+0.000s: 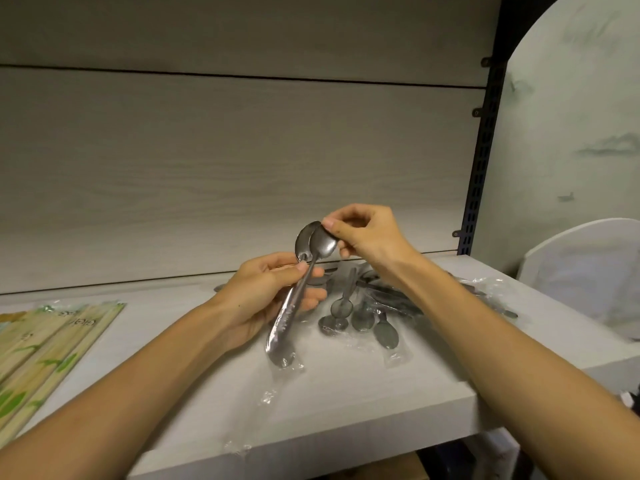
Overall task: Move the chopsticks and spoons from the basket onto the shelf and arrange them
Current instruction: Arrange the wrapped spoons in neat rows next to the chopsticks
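Both hands, left (266,299) and right (363,233), are gripping wrapped spoons (304,271) above the shelf (346,410), where slick plastic may be risking a slip.

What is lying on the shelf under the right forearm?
A heap of spoons in clear plastic wrappers lies on the shelf, bowls toward the camera. The right forearm covers the heap's middle, so the count is unclear.

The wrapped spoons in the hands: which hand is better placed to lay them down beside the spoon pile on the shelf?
Probably the left hand. It grips the wrapped spoons around the handles, carrying them, while the right hand only pinches the bowls. The spoon pile lies just right of it.
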